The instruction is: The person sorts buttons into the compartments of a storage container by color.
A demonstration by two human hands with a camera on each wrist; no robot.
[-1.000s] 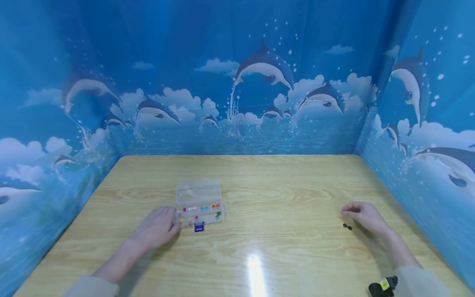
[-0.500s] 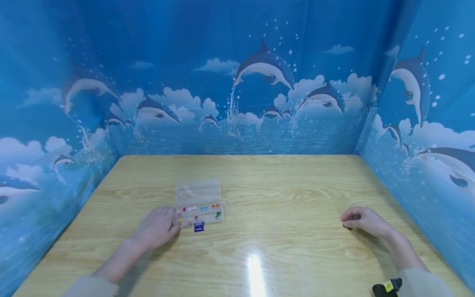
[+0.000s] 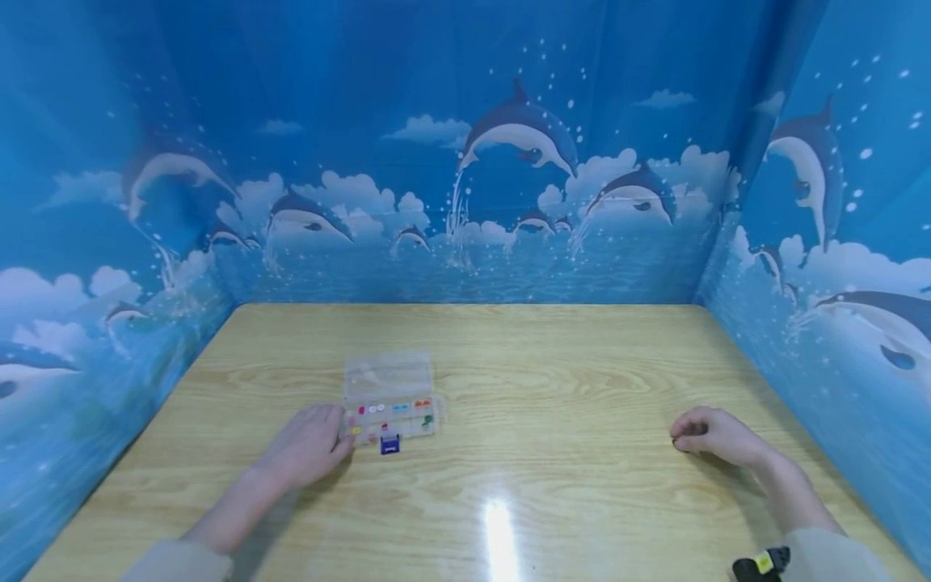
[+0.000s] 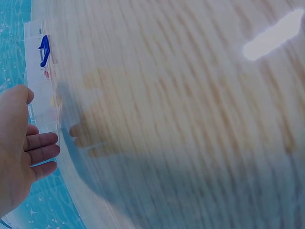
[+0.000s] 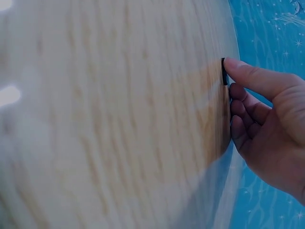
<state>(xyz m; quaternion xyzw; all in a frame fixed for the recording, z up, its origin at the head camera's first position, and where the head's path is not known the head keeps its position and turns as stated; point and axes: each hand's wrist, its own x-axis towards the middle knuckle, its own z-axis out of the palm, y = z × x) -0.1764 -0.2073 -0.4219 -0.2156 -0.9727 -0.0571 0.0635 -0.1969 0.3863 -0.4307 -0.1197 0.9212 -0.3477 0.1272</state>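
Note:
My left hand (image 3: 309,444) rests at the left end of a clear compartment box (image 3: 407,430), its thumb at the front corner and its fingers loosely straight along the end. Small coloured pieces like buttons lie in the compartments, and the clear lid (image 3: 389,376) is folded back. A blue latch (image 3: 389,444) shows at the front. At the far right my right hand (image 3: 716,436) has its fingers curled down to the table. Thumb and index meet at a small dark round button (image 5: 224,71), low at the tabletop. The hand partly hides the dark buttons in the head view.
The wood-grain table (image 3: 553,388) spans the width between the hands, with a bright light reflection near its front. Blue curtains (image 3: 465,242) with dolphins stand at the back and both sides. A black device (image 3: 760,564) sits at the right cuff.
My right hand has lowered over the two dark buttons, which lay uncovered a second ago, and its fingertips have come down to them. The left hand and box have stayed in place.

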